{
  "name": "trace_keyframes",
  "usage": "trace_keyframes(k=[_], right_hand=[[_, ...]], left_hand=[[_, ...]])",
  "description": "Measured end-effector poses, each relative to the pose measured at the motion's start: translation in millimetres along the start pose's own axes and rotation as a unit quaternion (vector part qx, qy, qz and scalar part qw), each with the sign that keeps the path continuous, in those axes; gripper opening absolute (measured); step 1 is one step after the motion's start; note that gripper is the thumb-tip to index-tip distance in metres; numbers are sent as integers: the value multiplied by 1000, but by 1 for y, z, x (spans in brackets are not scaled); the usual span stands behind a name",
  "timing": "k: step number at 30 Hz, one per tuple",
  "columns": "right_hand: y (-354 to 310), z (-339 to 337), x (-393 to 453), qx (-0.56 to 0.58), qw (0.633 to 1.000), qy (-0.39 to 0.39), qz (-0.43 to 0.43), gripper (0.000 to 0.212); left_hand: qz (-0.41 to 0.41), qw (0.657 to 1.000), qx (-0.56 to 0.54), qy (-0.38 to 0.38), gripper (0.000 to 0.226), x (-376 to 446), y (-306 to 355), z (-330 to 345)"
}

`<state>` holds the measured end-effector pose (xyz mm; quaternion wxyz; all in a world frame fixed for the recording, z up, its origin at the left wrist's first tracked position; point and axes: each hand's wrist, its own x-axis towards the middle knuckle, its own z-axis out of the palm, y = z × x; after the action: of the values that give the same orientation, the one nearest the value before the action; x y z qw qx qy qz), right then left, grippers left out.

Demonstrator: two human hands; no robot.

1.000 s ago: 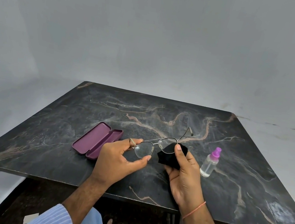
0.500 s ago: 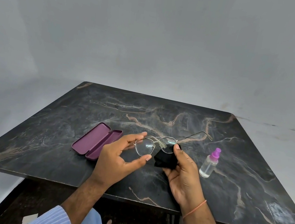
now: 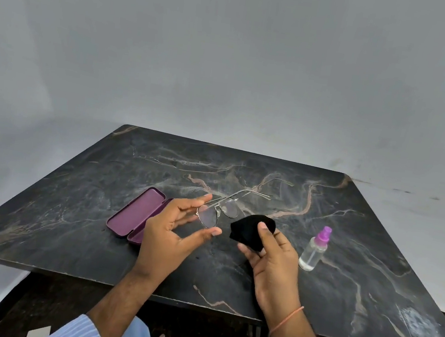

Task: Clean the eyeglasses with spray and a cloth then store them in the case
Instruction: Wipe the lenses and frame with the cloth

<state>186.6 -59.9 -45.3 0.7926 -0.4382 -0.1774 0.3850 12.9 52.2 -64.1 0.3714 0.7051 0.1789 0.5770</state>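
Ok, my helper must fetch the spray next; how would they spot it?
On the dark marble-patterned table, look right of the right hand gripping the black cloth. The small clear plastic spray bottle stands upright there, the only thing with a purple nozzle.

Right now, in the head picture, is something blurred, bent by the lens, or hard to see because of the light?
Head view: soft, even light and no hard shadows; the wide lens makes the table edges splay outward; the eyeglasses temples look smeared by motion; the black cloth shows no folds; the spray bottle and purple case are sharp.
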Motion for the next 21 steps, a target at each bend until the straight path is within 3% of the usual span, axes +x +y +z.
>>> trace_keyframes(k=[7,12,21], right_hand=[[16,1,-9,-201,958,-19,-205,20],[19,5,-17,-386,846,-115,-350,21],[22,10,-13,-413,835,-109,-346,31]], left_hand=[[11,997,56,-55,58,-1,-1,6],[-1,996,45,-82,55,-3,-2,4],[15,992,81,-91,59,-5,-1,1]])
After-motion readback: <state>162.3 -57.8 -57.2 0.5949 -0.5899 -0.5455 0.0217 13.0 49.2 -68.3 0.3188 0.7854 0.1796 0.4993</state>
